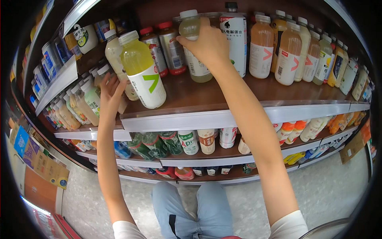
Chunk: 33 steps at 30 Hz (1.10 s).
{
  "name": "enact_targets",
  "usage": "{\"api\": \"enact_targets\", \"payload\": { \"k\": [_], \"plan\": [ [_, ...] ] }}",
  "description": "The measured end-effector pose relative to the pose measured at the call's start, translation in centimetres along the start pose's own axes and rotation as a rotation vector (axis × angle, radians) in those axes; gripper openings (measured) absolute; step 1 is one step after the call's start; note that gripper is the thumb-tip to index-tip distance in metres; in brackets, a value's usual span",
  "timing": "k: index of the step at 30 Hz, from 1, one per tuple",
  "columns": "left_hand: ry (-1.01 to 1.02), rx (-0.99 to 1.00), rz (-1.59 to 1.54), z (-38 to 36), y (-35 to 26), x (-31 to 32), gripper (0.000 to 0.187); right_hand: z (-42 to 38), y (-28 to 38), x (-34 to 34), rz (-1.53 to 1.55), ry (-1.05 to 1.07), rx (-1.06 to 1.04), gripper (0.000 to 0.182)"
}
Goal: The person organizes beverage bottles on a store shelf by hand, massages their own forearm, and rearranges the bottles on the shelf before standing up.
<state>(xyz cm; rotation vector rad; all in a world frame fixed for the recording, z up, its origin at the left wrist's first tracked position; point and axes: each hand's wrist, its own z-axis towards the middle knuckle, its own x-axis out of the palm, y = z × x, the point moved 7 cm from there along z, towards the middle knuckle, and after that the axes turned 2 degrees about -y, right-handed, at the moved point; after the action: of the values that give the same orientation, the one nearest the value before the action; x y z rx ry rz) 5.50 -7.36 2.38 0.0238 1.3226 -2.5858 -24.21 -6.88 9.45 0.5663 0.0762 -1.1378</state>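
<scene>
My right hand (209, 46) is wrapped round the upper part of a white-capped bottle (199, 65) of pale greenish drink, which stands upright on the brown shelf (191, 95). My left hand (112, 87) is closed round a white-capped beige bottle (122, 106) at the shelf's left side; the palm and fingers hide most of it. Just right of that hand stands a yellow-green drink bottle (145, 81) with a white label and a green mark. A cloudy pale bottle (115, 53) is behind it. Two red-capped bottles (172, 49) stand between my hands.
A tall white-labelled bottle (233, 40) with a black cap stands behind my right hand. Orange drink bottles (261, 47) line the right side, rows of small bottles (73, 105) the left. A white price rail (187, 119) edges the shelf. Lower shelves hold more drinks (207, 141).
</scene>
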Motion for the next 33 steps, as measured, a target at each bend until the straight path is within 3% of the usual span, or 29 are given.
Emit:
{"api": "enact_targets", "payload": {
  "k": [3, 6, 21, 27, 30, 33],
  "plan": [
    [0.027, -0.199, -0.157, 0.9, 0.3, 1.2, 0.078, 0.1, -0.1, 0.6, 0.034, 0.019, -0.023, 0.073],
    [0.152, -0.179, -0.361, 2.7, 1.3, 2.5, 0.067, 0.2, -0.4, 0.8, 0.054, 0.038, -0.011, 0.077],
    [0.144, -0.240, -0.324, 4.2, 4.6, 3.1, 0.058, -0.2, 0.0, 1.7, 0.056, 0.023, -0.017, 0.076],
    [0.083, -0.046, -0.048, 4.0, 3.7, 2.9, 0.058, -0.2, -0.3, 1.6, 0.061, 0.027, 0.013, 0.076],
    [0.037, 0.149, 0.137, 3.9, 2.4, 2.2, 0.062, -0.3, -0.1, 1.4, 0.042, 0.024, 0.029, 0.076],
    [-0.004, 0.398, 0.134, 3.5, 0.7, 1.2, 0.066, -0.5, 0.2, 1.3, 0.049, 0.014, 0.019, 0.074]
  ]
}}
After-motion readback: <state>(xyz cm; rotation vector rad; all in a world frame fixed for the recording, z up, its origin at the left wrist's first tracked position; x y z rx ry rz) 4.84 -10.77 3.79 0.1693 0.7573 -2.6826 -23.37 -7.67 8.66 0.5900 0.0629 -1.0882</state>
